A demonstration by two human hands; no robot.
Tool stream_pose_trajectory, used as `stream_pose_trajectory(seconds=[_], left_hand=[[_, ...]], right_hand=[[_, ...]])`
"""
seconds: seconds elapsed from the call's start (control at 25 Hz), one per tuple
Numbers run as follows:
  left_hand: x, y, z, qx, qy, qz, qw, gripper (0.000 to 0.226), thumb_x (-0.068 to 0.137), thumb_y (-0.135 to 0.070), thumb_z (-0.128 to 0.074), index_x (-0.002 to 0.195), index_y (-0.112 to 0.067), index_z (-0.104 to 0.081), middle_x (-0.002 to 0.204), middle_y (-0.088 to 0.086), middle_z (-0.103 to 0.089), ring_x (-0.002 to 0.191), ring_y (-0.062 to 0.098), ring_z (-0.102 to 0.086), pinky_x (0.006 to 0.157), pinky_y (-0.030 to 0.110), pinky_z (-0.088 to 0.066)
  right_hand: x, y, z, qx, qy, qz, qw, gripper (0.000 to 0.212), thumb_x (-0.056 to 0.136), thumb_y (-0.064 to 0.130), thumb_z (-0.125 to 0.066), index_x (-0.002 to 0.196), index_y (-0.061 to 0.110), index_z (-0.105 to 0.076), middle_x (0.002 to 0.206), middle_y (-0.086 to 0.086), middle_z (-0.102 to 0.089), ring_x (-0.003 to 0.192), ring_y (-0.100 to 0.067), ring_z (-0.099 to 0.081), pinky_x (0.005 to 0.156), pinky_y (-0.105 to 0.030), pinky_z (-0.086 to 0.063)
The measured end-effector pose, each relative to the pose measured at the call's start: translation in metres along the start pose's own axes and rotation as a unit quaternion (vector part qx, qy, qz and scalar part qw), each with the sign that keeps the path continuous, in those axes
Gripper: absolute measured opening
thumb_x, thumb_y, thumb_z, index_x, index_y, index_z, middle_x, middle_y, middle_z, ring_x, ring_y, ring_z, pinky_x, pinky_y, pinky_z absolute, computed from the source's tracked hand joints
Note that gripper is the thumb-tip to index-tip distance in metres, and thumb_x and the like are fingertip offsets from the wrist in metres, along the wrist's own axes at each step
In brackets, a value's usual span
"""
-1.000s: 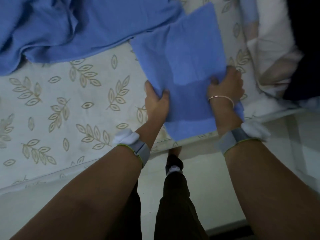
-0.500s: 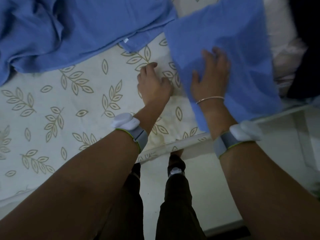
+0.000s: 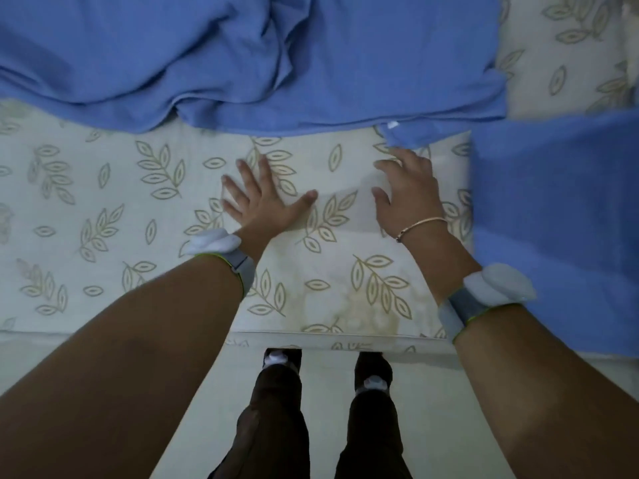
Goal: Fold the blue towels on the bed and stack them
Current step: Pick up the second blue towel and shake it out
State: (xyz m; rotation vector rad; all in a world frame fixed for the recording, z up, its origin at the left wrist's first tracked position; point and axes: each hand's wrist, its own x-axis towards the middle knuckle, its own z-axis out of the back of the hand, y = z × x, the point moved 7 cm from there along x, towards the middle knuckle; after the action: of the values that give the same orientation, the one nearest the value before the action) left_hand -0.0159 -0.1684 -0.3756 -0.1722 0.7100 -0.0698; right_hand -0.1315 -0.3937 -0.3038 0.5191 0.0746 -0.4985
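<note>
both hands are open and hold nothing: left hand (image 3: pixel 266 198) flat on the bed sheet (image 3: pixel 103 202), right hand (image 3: pixel 408 188) near the crumpled blue towel (image 3: pixel 242 57) up top. folded towel (image 3: pixel 560 229) at right, cut off.

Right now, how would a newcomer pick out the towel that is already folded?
Start at the leaf-print bed and follow its near edge to the person's right. The folded towel lies there, beside the right hand. Unlike the rumpled blue towels farther back, it is flat and straight-edged.
</note>
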Motion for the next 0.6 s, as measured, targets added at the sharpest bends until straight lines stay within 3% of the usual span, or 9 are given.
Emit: stream_pose_trajectory(seconds=[0.12, 0.24, 0.44, 0.6], left_hand=[[0.019, 0.018, 0.013, -0.009, 0.051, 0.003, 0.999, 0.13, 0.057, -0.097, -0.046, 0.148, -0.04, 0.028, 0.153, -0.001, 0.044, 0.139, 0.036, 0.042, 0.111, 0.064, 0.019], [0.024, 0.018, 0.008, -0.02, 0.075, -0.021, 0.997, 0.131, 0.06, -0.093, -0.049, 0.146, -0.037, 0.032, 0.15, 0.001, 0.048, 0.134, 0.039, 0.047, 0.109, 0.064, 0.021], [0.025, 0.019, 0.001, -0.045, 0.08, -0.053, 0.994, 0.128, 0.063, -0.09, -0.052, 0.143, -0.041, 0.036, 0.143, -0.004, 0.056, 0.128, 0.035, 0.053, 0.105, 0.06, 0.026], [0.032, 0.022, -0.001, -0.052, 0.072, -0.065, 0.994, 0.127, 0.065, -0.089, -0.052, 0.142, -0.042, 0.037, 0.13, -0.01, 0.064, 0.12, 0.032, 0.059, 0.106, 0.059, 0.026]], right_hand=[[0.041, 0.057, -0.032, -0.026, 0.051, 0.068, 0.996, 0.042, 0.086, 0.019, -0.06, 0.128, 0.013, -0.058, 0.149, -0.009, -0.041, 0.129, -0.036, -0.04, 0.101, -0.049, -0.04], [0.076, 0.094, -0.058, -0.07, 0.081, 0.079, 0.991, 0.05, 0.085, 0.019, -0.06, 0.134, 0.016, -0.051, 0.15, -0.007, -0.038, 0.129, -0.034, -0.039, 0.099, -0.045, -0.038], [0.121, 0.102, -0.066, -0.18, 0.022, 0.037, 0.983, 0.045, 0.075, 0.024, -0.067, 0.118, 0.019, -0.054, 0.125, -0.01, -0.05, 0.113, -0.037, -0.047, 0.089, -0.046, -0.037], [0.14, 0.108, -0.063, -0.193, 0.001, 0.061, 0.979, 0.025, 0.077, 0.014, -0.056, 0.101, 0.016, -0.063, 0.106, -0.011, -0.057, 0.098, -0.036, -0.051, 0.086, -0.043, -0.035]])
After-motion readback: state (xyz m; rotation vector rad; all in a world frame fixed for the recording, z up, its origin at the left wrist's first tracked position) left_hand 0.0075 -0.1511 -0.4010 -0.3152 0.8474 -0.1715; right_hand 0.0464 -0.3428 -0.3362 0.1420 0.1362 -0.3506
